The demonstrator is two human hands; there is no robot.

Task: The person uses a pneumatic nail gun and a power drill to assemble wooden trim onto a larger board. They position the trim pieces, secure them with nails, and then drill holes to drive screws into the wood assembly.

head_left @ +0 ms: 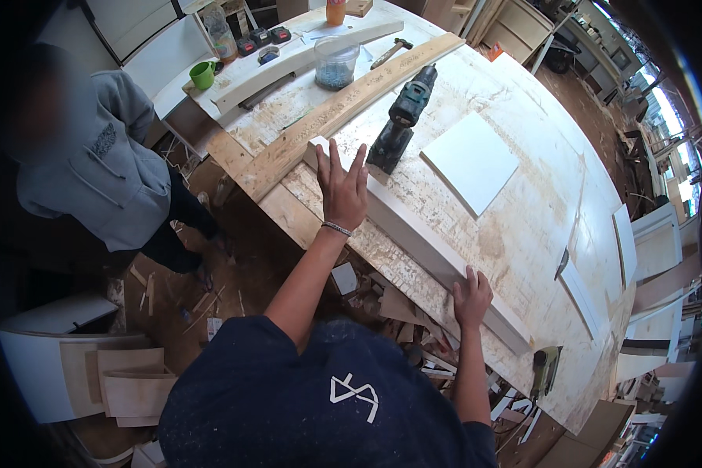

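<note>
A long narrow white beam (413, 226) lies along the near edge of the workbench (546, 210). Near its far-left end my left hand (345, 195) rests on it, fingers spread and stretched out. Toward the other end my right hand (473, 298) grips the beam, its fingers bent over the top and the thumb set apart. A teal and black cordless drill (404, 117) stands just beyond the beam. To the drill's right is a square white panel (470, 164), lying flat. A green and black power tool (546, 371) sits by the beam's right end.
A wooden plank (343, 113) crosses the bench. Behind it are a clear tub of screws (336, 64), a hammer (391, 53), a green cup (202, 75) and tool batteries (264, 39). A person in a grey hoodie (109, 148) stands left. Offcuts (136, 382) litter the floor.
</note>
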